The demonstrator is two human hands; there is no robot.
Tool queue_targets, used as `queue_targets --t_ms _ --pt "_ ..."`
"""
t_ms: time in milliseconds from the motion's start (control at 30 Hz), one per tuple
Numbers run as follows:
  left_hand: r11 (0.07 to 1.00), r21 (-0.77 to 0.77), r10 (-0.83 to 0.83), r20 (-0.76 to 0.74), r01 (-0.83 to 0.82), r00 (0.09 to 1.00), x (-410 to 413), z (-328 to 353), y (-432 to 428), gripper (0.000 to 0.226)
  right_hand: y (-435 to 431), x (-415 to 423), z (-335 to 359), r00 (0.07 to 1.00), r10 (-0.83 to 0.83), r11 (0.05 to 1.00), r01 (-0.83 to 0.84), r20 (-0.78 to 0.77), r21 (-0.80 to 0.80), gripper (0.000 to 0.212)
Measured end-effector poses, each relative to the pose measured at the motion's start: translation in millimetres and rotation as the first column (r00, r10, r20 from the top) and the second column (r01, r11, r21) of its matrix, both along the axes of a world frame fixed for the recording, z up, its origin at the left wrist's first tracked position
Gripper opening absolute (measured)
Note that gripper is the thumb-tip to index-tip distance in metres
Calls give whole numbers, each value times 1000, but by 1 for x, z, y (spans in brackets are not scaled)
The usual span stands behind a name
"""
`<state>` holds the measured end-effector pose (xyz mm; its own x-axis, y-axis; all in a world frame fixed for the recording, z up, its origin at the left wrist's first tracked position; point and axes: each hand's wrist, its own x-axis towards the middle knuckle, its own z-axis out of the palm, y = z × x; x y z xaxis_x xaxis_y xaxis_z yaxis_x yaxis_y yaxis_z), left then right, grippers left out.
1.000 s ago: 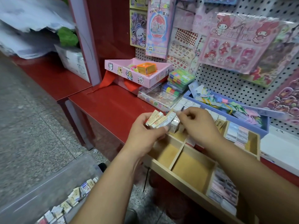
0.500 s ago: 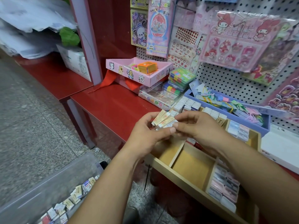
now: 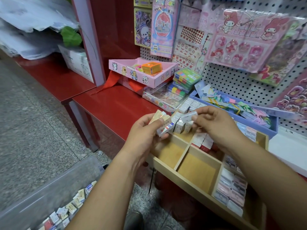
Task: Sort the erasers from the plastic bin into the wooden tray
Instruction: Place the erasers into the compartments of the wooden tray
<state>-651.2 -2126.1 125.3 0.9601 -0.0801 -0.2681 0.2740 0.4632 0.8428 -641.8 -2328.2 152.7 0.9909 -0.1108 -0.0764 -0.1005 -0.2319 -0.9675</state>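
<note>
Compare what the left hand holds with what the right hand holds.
The left hand grips a fanned eraser bunch; the right hand pinches a single eraser. The eraser bunch shows beige and white printed sleeves; the single eraser looks pale and blurred. Both are held above the wooden tray.

The scene is viewed from a single camera worn on the head, aimed forward and down. The left hand (image 3: 142,131) and right hand (image 3: 216,125) are framed close at mid-picture over the wooden tray (image 3: 197,173) on the counter (image 3: 116,105); the plastic bin (image 3: 49,188) is caught lower left, the pegboard (image 3: 224,80) upper right.
</note>
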Motion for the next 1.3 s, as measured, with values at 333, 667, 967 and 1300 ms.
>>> queue_targets --t_ms 333,667,967,1300 --pt "986 93 139 -19 -136 990 1 -3 6 10 31 17 -23 970 212 694 -62 121 -717 14" --pt "992 70 102 -16 -100 995 0 -3 15 11 55 29 -35 972 210 552 -29 105 -833 13" --pt "999 43 -19 42 17 999 -2 -3 5 18 40 7 -15 964 260 947 -242 60 -212 9" --pt "990 -49 -131 35 133 991 -4 -2 -18 29 1 -8 -12 995 74 975 -59 -65 216 16"
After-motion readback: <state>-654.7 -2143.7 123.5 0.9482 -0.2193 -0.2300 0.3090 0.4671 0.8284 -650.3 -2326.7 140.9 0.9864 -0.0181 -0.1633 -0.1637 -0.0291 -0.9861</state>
